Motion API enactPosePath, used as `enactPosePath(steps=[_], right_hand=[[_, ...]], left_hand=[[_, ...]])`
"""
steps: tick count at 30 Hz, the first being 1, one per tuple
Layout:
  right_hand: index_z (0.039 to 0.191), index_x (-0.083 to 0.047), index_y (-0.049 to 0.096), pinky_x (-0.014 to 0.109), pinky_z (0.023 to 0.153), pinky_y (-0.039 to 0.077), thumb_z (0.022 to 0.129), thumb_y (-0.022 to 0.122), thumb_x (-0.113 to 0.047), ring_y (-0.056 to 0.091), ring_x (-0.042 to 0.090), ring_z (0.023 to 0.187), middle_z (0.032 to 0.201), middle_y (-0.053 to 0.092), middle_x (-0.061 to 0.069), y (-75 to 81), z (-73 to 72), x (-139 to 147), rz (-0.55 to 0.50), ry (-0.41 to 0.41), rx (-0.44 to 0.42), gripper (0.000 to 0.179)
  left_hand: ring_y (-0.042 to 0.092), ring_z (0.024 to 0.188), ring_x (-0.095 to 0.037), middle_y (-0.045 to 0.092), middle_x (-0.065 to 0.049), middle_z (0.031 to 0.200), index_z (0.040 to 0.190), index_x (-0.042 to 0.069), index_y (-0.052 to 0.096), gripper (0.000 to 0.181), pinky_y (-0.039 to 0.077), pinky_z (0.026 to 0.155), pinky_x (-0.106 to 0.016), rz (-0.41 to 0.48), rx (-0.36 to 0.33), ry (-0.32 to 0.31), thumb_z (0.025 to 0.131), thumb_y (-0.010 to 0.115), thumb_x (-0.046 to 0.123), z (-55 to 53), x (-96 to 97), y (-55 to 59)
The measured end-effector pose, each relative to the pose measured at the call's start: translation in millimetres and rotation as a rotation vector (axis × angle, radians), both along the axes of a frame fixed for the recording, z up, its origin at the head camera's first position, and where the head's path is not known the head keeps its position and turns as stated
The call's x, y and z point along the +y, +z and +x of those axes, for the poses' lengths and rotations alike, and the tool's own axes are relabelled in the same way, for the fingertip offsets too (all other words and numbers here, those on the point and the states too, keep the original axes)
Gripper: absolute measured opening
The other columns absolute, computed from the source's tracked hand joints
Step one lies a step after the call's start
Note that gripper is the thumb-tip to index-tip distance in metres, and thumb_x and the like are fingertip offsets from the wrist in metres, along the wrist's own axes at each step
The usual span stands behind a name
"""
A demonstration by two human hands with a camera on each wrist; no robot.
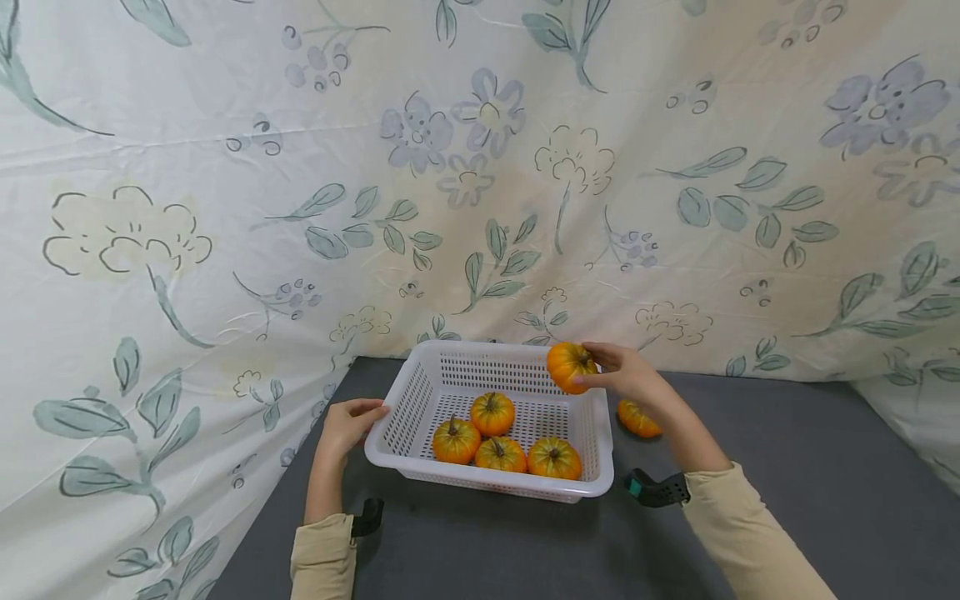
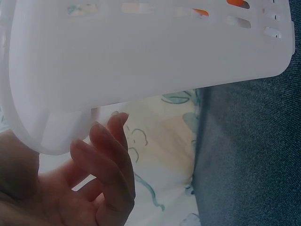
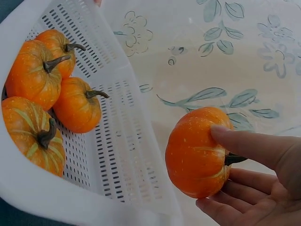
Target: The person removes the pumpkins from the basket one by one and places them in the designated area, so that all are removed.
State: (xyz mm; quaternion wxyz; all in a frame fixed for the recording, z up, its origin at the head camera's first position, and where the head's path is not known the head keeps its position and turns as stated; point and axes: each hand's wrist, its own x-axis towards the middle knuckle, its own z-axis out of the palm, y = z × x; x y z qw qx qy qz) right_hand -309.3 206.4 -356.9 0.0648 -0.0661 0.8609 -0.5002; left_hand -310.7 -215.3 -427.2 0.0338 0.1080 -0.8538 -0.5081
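A white plastic basket (image 1: pixel 480 478) with slotted walls holds several small orange pumpkins, among them one pumpkin (image 1: pixel 554 458) near its front right corner. My left hand (image 1: pixel 350 426) grips the basket's left rim; in the left wrist view its fingers (image 2: pixel 106 162) curl beneath the rim, with the thumb on the other side. Over the back right part of the basket, my right hand (image 1: pixel 624 372) holds another pumpkin (image 1: pixel 567 367) up between thumb and fingers. In the right wrist view this pumpkin (image 3: pixel 195 153) has its dark stem turned toward the palm.
One more pumpkin (image 1: pixel 638 419) lies on the dark grey table (image 1: pixel 780 475), just right of the basket and partly hidden by my right forearm. A white cloth (image 1: pixel 300 167) with printed flowers and leaves hangs behind the table and along its left side.
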Motion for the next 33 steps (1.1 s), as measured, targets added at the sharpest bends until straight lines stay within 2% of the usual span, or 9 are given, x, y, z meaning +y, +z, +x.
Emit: enactPosePath(steps=[18,28,33], right_hand=[[0.154,-0.007,0.026,0.061,0.115,0.022,0.085,0.074,-0.037,0.023,0.042,0.147,0.159,0.025,0.021,2.8,13.2,29.1,-0.002,-0.065,0.005,0.089],[0.155,-0.008,0.022,0.062,0.115,0.019,0.085,0.074,-0.041,0.020,0.043,0.148,0.161,0.020,0.021,-4.3,12.1,51.7,0.004,-0.105,-0.014,0.094],[0.155,-0.004,0.021,0.064,0.114,0.019,0.087,0.072,-0.038,0.018,0.046,0.147,0.161,0.018,0.023,-10.0,12.8,64.0,-0.019,-0.108,0.008,0.092]], left_hand=[[0.065,0.079,-0.015,0.068,-0.022,0.114,0.121,-0.001,0.065,0.040,0.053,0.065,-0.029,-0.003,-0.003,-0.007,0.090,0.067,0.025,0.6,-0.5,1.3],[0.066,0.079,-0.014,0.067,-0.024,0.113,0.122,-0.003,0.064,0.043,0.053,0.066,-0.031,-0.001,-0.002,-0.023,0.091,0.067,0.026,2.6,-0.8,1.8],[0.066,0.079,-0.014,0.068,-0.023,0.113,0.122,-0.002,0.064,0.042,0.053,0.066,-0.030,-0.002,-0.006,-0.015,0.091,0.067,0.026,3.1,-0.2,1.5]])
